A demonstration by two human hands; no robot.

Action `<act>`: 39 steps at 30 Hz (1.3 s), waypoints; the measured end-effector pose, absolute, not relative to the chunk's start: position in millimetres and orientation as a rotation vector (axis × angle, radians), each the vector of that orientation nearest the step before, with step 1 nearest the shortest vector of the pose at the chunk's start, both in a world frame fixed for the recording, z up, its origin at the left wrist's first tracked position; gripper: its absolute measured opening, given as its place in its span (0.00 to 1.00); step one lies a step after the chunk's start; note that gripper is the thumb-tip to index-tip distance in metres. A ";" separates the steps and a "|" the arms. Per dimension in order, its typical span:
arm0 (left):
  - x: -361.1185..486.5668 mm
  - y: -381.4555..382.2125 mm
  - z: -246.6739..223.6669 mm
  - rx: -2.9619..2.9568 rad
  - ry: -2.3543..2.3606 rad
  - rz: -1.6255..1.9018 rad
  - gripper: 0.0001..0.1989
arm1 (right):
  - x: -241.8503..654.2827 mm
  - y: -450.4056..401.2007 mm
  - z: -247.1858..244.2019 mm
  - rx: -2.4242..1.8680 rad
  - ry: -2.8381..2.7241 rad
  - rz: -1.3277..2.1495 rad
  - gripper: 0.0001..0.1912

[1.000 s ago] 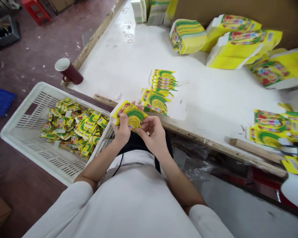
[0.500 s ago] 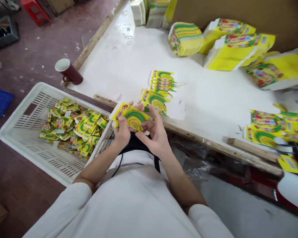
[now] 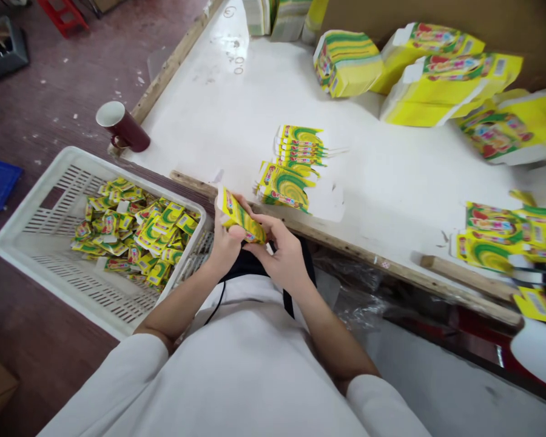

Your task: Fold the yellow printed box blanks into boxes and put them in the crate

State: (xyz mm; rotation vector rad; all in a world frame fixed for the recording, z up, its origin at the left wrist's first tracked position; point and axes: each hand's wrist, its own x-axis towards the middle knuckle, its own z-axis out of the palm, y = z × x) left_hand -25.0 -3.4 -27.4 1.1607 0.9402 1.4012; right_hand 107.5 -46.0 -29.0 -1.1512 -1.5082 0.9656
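A small yellow and green carton point(image 3: 240, 217) is held between my two hands, just in front of the table's near edge. My left hand point(image 3: 226, 243) grips its left part, thumb on the near side. The fingers and thumb of my right hand point(image 3: 279, 246) pinch its right end. Beyond my hands, flat cartons point(image 3: 284, 185) lie overlapped on the white table point(image 3: 200, 127). To the left, a white plastic basket point(image 3: 36, 258) contains a heap of small yellow cartons point(image 3: 139, 233).
A maroon mug point(image 3: 130, 130) lies tilted at the table's left corner. Bundles of flat yellow cartons point(image 3: 455, 88) line the back right. More cartons point(image 3: 494, 233) lie at the right, beside a wooden strip point(image 3: 468, 279). A wooden rail point(image 3: 346, 249) borders the near edge.
The carton in my hands has turned from showing its broad face to showing its narrow side. My right hand has closed in on its right end. The view has shifted slightly.
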 end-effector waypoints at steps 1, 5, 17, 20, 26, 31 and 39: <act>-29.1 -3.7 -28.5 1.210 0.901 1.403 0.36 | 110.1 -45.8 -26.9 -1.140 -1.512 0.952 0.22; -40.9 -0.9 -33.3 1.260 0.920 1.635 0.28 | 109.1 -49.0 -16.4 -1.029 -1.621 0.968 0.14; -85.8 8.5 20.7 1.594 0.961 0.847 0.46 | 136.1 -51.0 -20.7 -1.271 -2.029 0.317 0.19; -80.4 -1.4 17.6 1.877 1.006 0.487 0.46 | 129.7 -56.1 -17.2 -1.140 -2.115 0.267 0.17; -55.5 -16.0 -0.8 1.953 1.129 0.710 0.31 | 126.5 -54.6 -3.3 -1.194 -1.538 0.391 0.36; -48.4 -23.0 -11.7 2.036 1.108 0.746 0.37 | 120.6 -49.4 -7.0 -1.022 -1.372 1.101 0.25; -45.4 -20.5 -29.7 2.292 0.902 1.009 0.36 | 114.4 -41.5 -26.0 -0.997 -1.189 1.406 0.34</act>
